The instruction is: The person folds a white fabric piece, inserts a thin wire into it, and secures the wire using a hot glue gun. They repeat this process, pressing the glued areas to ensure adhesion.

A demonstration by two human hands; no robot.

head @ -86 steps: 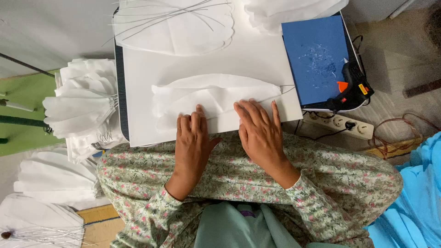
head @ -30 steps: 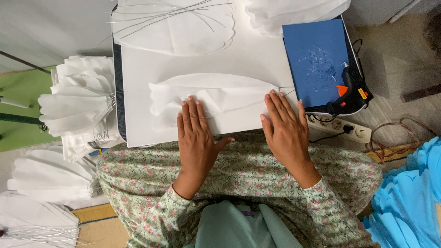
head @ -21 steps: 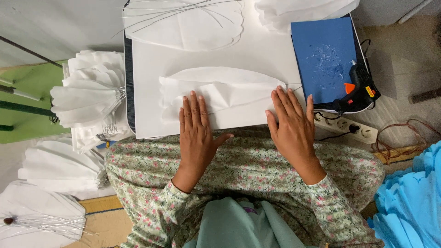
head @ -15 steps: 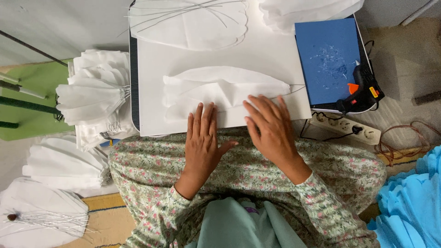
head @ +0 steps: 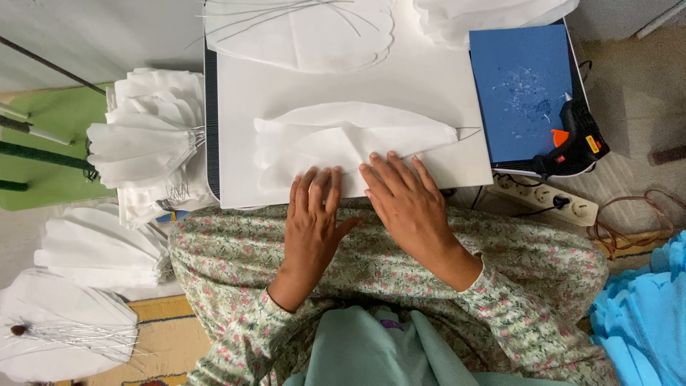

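From the head camera, the left hand [head: 314,214] and right hand [head: 405,204] are lying flat with fingers spread, each grip fully open and clasping nothing, pressing the near edge of a folded white fabric petal [head: 343,139] on the white desk [head: 429,86]. Judging by the layers already folded together and the thin wire [head: 468,130] sticking out at its right tip, the shaping is looking well advanced. Finished-looking petals [head: 143,136] are piling up at the left, while a glue gun [head: 575,139] is resting unused on a blue board [head: 518,86].
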